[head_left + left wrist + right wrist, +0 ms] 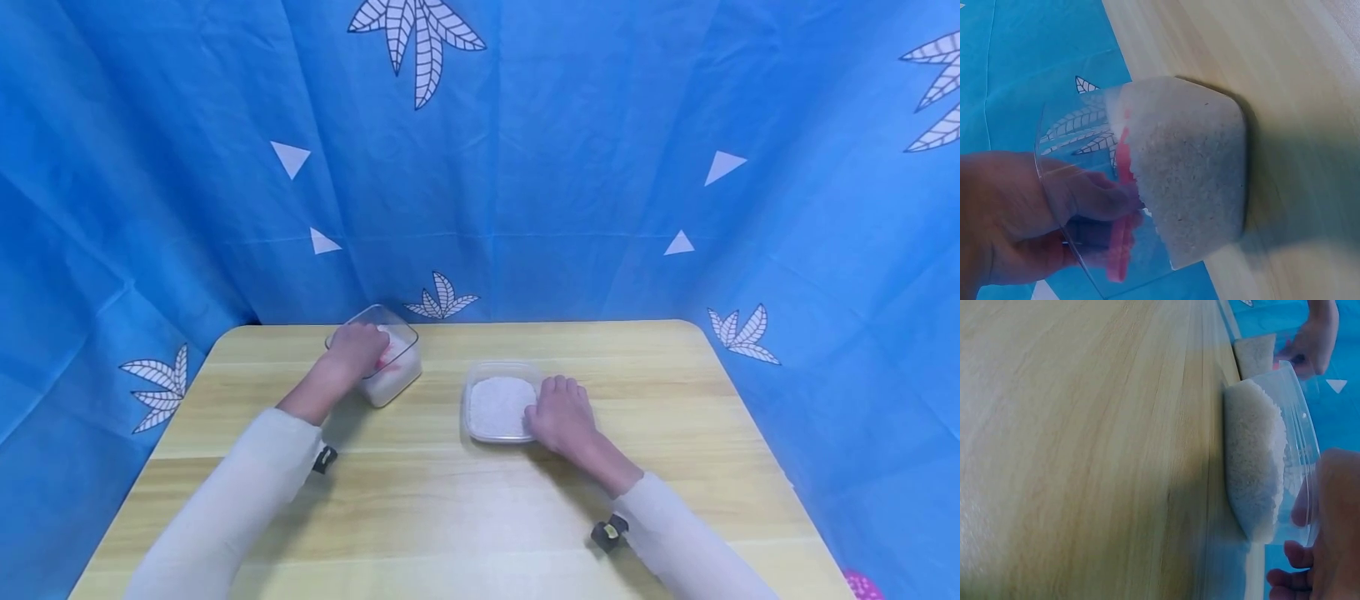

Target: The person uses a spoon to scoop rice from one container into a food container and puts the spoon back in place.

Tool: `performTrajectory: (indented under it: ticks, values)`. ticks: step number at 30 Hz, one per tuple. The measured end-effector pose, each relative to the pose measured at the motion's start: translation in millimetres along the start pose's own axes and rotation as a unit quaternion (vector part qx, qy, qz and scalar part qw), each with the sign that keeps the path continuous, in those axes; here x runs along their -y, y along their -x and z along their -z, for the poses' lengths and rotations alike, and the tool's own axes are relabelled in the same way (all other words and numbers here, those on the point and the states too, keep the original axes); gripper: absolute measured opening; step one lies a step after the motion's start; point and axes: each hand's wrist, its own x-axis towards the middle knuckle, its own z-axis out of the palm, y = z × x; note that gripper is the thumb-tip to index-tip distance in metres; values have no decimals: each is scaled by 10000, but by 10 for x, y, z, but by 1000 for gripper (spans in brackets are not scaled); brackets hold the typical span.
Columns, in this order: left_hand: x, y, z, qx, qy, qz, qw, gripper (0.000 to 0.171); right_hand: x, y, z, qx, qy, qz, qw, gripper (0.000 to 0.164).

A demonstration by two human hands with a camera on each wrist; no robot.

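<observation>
At the back left of the table stands a clear square container (1191, 178) filled partway with rice. My left hand (358, 346) reaches down inside it. Its thumb and fingers pinch a pinkish-red strip-like object (1121, 250) lying along the rice surface; I cannot tell its kind. Nearer the middle, a second, lower clear tub (504, 365) also holds white rice (1254, 447). My right hand (564, 414) grips this tub's right wall, thumb over the rim on the inner side and the other fingers outside.
Both containers stand on a light wood-grain table (435, 517). Blue curtain (570, 167) with white leaf prints hangs behind the table and along both sides. Long white sleeves cover both forearms, with a small black device (609, 532) at each wrist.
</observation>
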Motion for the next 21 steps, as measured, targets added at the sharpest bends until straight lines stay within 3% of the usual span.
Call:
performTrajectory:
  ticks: [13, 21]
  values:
    - [52, -23, -24, -17, 147, 435, 9989, 19, -16, 5, 8, -67, -64, -6, 10000, 31]
    - [79, 6, -17, -15, 404, 479, 9980, 14, -6, 2, 2, 4, -117, -19, 9999, 30]
